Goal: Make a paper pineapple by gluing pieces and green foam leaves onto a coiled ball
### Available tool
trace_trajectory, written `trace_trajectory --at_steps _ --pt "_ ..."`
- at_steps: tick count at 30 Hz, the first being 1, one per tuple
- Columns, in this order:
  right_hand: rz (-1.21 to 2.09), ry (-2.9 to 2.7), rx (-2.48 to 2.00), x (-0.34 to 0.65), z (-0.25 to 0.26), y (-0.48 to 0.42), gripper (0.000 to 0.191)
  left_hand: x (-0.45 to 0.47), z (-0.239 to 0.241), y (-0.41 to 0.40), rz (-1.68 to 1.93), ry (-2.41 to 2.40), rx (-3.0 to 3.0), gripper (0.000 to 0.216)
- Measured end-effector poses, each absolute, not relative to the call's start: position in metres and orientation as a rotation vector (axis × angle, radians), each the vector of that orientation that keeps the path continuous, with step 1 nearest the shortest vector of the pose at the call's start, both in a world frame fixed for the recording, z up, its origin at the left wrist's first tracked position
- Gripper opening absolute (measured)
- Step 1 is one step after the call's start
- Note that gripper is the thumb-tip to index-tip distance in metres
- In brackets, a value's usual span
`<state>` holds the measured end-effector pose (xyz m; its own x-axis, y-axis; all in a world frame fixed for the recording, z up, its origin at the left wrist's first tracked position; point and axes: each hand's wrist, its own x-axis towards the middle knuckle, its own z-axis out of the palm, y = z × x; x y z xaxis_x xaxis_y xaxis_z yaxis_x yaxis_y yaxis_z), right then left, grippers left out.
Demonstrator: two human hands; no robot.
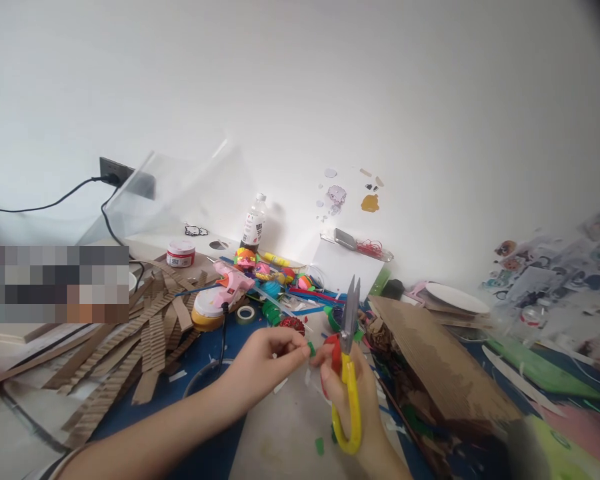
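My left hand pinches a small green piece between thumb and fingertips, over a pale board. Close beside it, my right hand holds a pair of scissors with yellow and red handles. The blades point up and away from me, nearly together. Whether the right fingertips touch the green piece, I cannot tell. A green scrap lies on the board below the hands. Just beyond the left hand sits a dark red beaded-looking ball.
Corrugated cardboard strips pile up at left, near a pink glue gun with a cord. A bottle stands by the wall. Behind lie a tape roll and colourful balls. A large cardboard sheet leans at right.
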<state>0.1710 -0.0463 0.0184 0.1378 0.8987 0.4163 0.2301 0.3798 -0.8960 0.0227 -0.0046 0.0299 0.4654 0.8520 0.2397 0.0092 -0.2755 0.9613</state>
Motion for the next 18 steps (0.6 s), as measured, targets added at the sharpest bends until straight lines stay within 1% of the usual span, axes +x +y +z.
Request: trace_trajectory --at_steps 3,7,13,18 --pt "0.704 -1.281 -1.129 0.169 0.009 -0.044 0.021 0.028 0.026 -0.008 0.946 0.725 1.631 0.021" --pt "0.745 -1.187 -1.123 0.167 0.002 -0.040 0.024 0.031 0.024 -0.011 0.923 0.717 1.686 0.020" --pt "0.615 -1.336 -1.113 0.165 0.021 -0.045 0.013 0.032 0.021 -0.014 0.869 0.718 1.805 0.025" --pt "0.632 -1.404 -1.122 0.170 0.022 -0.047 0.017 0.025 0.027 -0.011 0.883 0.690 1.945 0.023"
